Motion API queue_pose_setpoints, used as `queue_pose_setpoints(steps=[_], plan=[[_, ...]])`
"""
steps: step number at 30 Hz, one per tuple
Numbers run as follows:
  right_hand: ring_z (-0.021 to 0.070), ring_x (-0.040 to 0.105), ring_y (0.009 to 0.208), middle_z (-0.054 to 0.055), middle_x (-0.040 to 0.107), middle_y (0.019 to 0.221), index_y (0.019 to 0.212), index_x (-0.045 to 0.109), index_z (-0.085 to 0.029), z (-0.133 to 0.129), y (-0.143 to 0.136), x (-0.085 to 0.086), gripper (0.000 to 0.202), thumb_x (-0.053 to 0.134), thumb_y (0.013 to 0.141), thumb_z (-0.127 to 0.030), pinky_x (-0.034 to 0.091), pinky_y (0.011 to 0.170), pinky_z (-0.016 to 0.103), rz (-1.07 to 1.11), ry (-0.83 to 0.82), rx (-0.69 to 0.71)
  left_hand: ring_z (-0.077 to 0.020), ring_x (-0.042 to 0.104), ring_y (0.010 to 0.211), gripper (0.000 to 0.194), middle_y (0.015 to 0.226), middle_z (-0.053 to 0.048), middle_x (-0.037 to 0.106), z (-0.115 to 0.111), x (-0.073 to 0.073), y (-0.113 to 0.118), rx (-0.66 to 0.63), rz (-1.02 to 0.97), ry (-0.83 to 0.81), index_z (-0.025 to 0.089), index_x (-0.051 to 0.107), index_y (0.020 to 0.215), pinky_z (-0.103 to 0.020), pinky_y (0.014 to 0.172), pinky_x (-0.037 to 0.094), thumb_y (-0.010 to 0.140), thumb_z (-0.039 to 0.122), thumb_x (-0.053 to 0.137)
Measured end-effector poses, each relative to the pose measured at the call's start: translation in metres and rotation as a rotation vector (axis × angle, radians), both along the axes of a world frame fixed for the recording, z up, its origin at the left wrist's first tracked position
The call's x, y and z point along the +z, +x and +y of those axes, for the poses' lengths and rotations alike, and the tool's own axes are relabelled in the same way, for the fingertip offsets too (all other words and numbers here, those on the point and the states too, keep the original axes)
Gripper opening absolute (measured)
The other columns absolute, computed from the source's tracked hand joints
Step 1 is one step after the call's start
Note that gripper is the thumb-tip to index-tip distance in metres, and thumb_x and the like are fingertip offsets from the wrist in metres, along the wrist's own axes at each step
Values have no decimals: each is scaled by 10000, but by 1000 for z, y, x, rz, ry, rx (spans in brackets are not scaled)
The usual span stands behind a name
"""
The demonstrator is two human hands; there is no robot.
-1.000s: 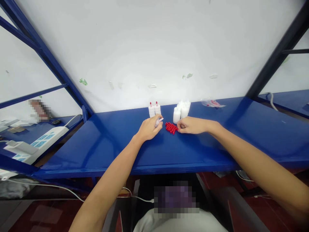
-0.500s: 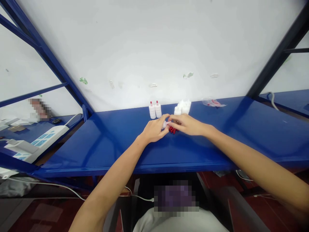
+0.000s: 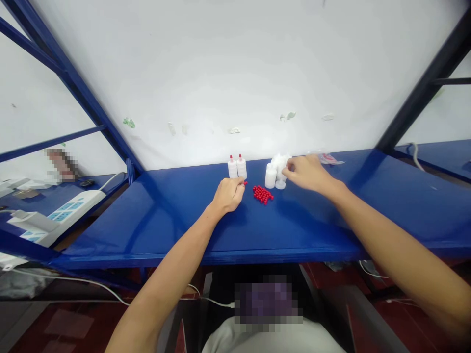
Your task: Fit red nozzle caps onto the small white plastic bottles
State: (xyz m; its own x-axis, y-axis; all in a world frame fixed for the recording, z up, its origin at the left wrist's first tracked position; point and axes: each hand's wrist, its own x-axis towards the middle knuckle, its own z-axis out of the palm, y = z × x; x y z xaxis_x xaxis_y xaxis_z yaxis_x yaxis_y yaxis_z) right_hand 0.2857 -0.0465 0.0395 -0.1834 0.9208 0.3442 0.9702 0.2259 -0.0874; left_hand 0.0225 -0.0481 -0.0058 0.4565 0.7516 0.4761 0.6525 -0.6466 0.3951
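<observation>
My left hand point(image 3: 227, 194) is closed, with a small red cap point(image 3: 246, 183) poking out at its fingertips; whatever else lies inside the fist is hidden. My right hand point(image 3: 307, 172) has its thumb and forefinger drawn together at the right side of a white pile point(image 3: 281, 161); what they pinch, if anything, cannot be made out. A plain white bottle point(image 3: 271, 176) stands at the left of that pile, and a translucent nozzle lid point(image 3: 280, 185) sits in front. Between my hands lies a heap of red caps point(image 3: 262, 194). Two white bottles point(image 3: 237, 169) with red tips stand behind my left hand.
All this is on a blue table point(image 3: 176, 215) against a white wall. A clear plastic bag point(image 3: 329, 158) with red print lies behind my right hand. Blue frame posts point(image 3: 110, 132) rise at the left, where a white power strip point(image 3: 69, 211) lies beyond the table.
My hands have parted from the small whitish piece they held together. The right moved right and up to the white pile; the left drew slightly left, uncovering the red caps.
</observation>
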Motion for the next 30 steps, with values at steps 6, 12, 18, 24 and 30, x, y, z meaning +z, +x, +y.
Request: queue_pose_setpoints(steps=[6, 12, 18, 24, 30], plan=[[238, 605, 680, 109, 679, 697, 777, 694, -157, 7, 1, -13, 299, 472, 852, -342, 332, 636, 324, -28, -120, 46, -181, 566, 639, 246, 700, -36, 614, -2, 1, 0, 9, 22, 5, 174, 577, 799, -299, 668, 415, 888, 219, 352], [224, 579, 717, 110, 670, 755, 726, 663, -165, -1, -5, -7, 369, 454, 900, -415, 341, 661, 328, 69, 52, 50, -217, 627, 947, 255, 1065, -87, 671, -2, -2, 4, -132, 23, 52, 171, 582, 1094, -334, 845, 465, 967, 305, 406], [142, 466, 573, 8, 559, 606, 785, 593, -174, -18, -26, -8, 392, 446, 950, -497, 327, 608, 288, 261, -57, 460, -204, 627, 943, 233, 1057, -72, 665, -4, -5, 10, -186, 11, 79, 182, 559, 1130, -326, 850, 480, 951, 316, 492], [161, 516, 695, 61, 614, 840, 935, 548, -185, -23, -42, -20, 312, 347, 1019, -407, 347, 647, 293, 193, -72, 712, -196, 574, 838, 153, 915, -68, 627, -5, -4, 12, -245, 116, 138, 170, 554, 969, -323, 784, 471, 960, 278, 446], [130, 407, 576, -11, 464, 631, 708, 382, -213, -21, -38, -14, 365, 277, 1024, -361, 306, 612, 285, 303, -77, 665, -214, 585, 970, 281, 1030, -89, 640, -2, -1, 6, -170, 129, 253, 180, 560, 1184, -341, 891, 466, 949, 182, 406]])
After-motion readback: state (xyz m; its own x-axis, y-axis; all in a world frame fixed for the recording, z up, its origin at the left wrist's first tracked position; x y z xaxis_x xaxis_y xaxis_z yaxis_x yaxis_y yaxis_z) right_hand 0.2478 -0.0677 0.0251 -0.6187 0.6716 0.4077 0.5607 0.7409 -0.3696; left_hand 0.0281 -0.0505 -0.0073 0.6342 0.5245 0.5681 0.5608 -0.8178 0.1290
